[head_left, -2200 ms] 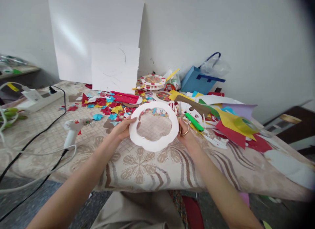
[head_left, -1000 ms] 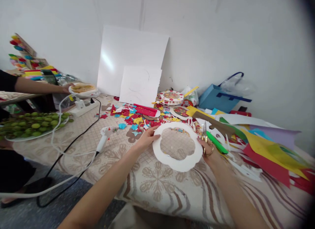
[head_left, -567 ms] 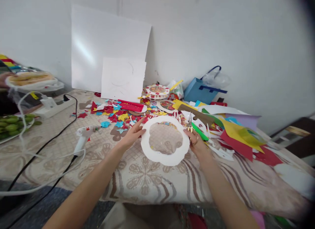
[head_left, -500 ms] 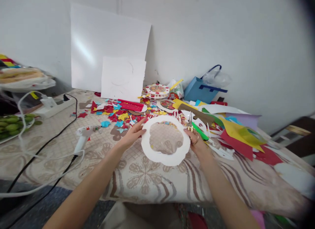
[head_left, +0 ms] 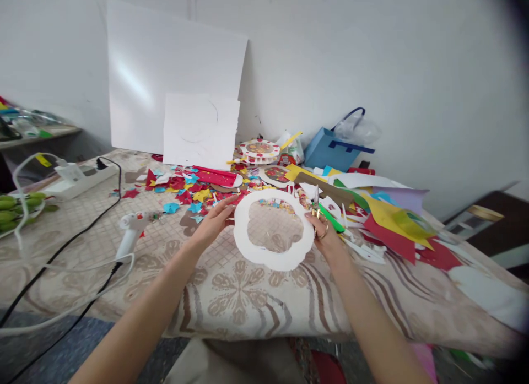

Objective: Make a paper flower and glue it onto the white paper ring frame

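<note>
A white ring with a wavy outline (head_left: 275, 258), cut from paper or thin board, is held up above the table. My right hand (head_left: 324, 232) grips its right edge and also has a pair of scissors (head_left: 316, 202) hooked on its fingers, blades pointing up and away. At the ring's left edge is my left hand (head_left: 212, 221), fingers stretched and apart; whether the fingertips still touch the edge is hard to see. Through the ring's wavy opening the patterned tablecloth (head_left: 239, 293) and some small coloured scraps show.
A white glue gun (head_left: 131, 232) with its cord lies left, near a power strip (head_left: 80, 183). Cut paper stars (head_left: 201, 195) are scattered behind. Coloured sheets (head_left: 397, 221) pile up on the right. White boards (head_left: 198, 130) and a blue bag (head_left: 330, 150) stand by the wall.
My left hand has eased outward from the ring, its fingers overlapping the edge less. The ring stays in my right hand with the scissors. The view has shifted slightly.
</note>
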Tool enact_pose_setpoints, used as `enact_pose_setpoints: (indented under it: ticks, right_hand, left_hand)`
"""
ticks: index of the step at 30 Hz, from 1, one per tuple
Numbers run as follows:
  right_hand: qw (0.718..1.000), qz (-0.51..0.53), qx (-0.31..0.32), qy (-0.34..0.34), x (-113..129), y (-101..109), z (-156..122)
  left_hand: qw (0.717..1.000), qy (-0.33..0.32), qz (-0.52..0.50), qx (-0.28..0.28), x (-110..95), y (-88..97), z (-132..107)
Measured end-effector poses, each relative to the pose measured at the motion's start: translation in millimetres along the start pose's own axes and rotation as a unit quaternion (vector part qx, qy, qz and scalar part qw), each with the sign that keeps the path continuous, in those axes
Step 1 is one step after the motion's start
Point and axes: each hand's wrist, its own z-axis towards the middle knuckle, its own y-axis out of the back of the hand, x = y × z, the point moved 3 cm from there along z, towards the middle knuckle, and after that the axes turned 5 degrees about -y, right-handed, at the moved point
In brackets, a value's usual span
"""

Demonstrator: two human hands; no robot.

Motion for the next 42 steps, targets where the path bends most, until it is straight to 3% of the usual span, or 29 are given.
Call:
enact_pose_setpoints:
  ticks: [7, 10, 13, 18, 25, 31, 35, 42]
  right_hand:
    - [0.999, 0.001, -0.031, 0.017, -3.2, -0.3, 0.2]
    - [0.998, -0.001, -0.051, 0.03, -5.7, 0.2, 1.0]
    - [0.997, -0.01, -0.059, 0.039, -5.7, -1.3, 1.0]
    - [0.997, -0.025, -0.062, 0.046, -2.0, -6.6, -2.7]
    - [0.996, -0.04, -0.062, 0.059, -0.1, -4.5, -4.2]
    - [0.996, -0.048, -0.054, 0.047, -5.7, -3.6, -2.4]
    - [0.996, -0.045, -0.055, 0.045, -9.4, -1.3, -0.1]
    - [0.995, -0.037, -0.074, 0.052, -12.5, 4.6, 5.5]
  left_hand:
    - [0.981, -0.09, 0.174, -0.01, -1.1, -1.7, -0.9]
    - [0.975, -0.11, 0.194, -0.007, 1.4, -3.1, -0.7]
    - [0.977, -0.112, 0.179, -0.002, 3.2, -4.5, 0.3]
    - [0.984, -0.093, 0.144, -0.051, 4.7, -1.0, 1.9]
    - [0.989, -0.064, 0.131, 0.007, 3.8, -5.5, -0.7]
    - [0.992, -0.078, 0.077, -0.062, 10.1, 2.1, 2.5]
    - [0.996, -0.058, 0.066, -0.011, 8.1, -2.4, 2.3]
    - [0.994, 0.018, -0.098, -0.034, 3.3, -8.4, 0.0]
